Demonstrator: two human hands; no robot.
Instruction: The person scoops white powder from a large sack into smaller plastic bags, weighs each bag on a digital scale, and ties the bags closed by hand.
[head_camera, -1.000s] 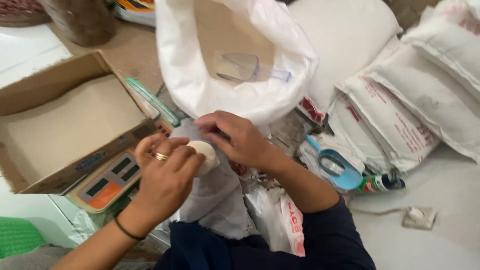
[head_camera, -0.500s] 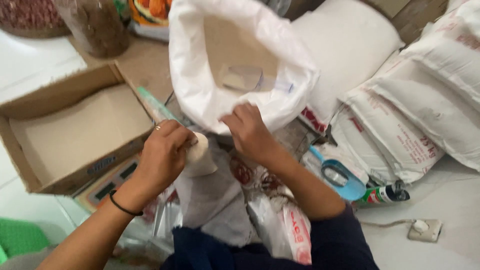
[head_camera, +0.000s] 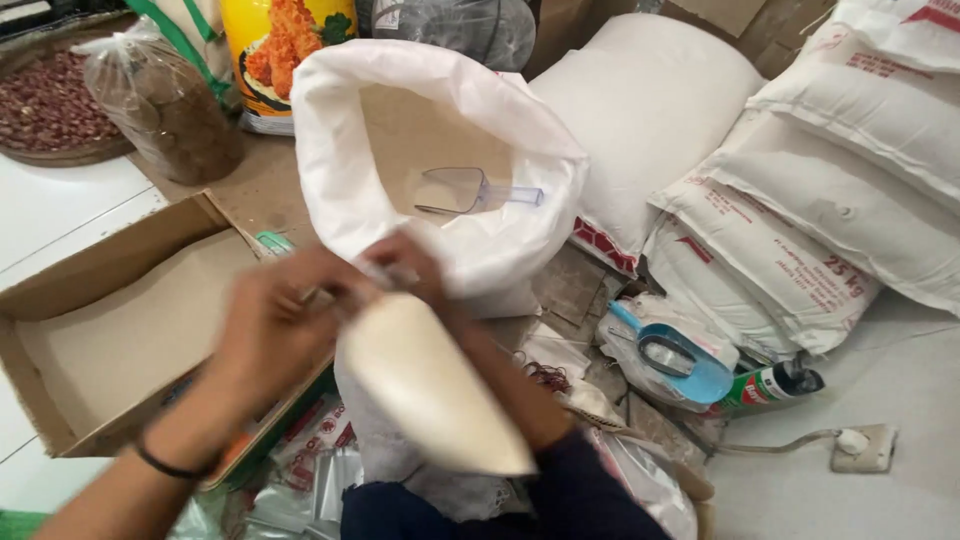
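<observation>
A small clear plastic bag filled with pale powder hangs tilted in front of me, blurred by motion. My left hand and my right hand both pinch its top end, close together. Just behind them stands a large open white sack of the same pale powder. A clear plastic scoop lies inside the sack. A dark band circles my left wrist.
An open cardboard box lies at the left. White filled sacks are stacked at the right, with a blue scoop, a green can and a wall socket below them. A bag of brown goods stands at the back left.
The hands have moved together at the small bag's top, and the filled bag now swings out long and blurred toward me. The view has tilted upward.
</observation>
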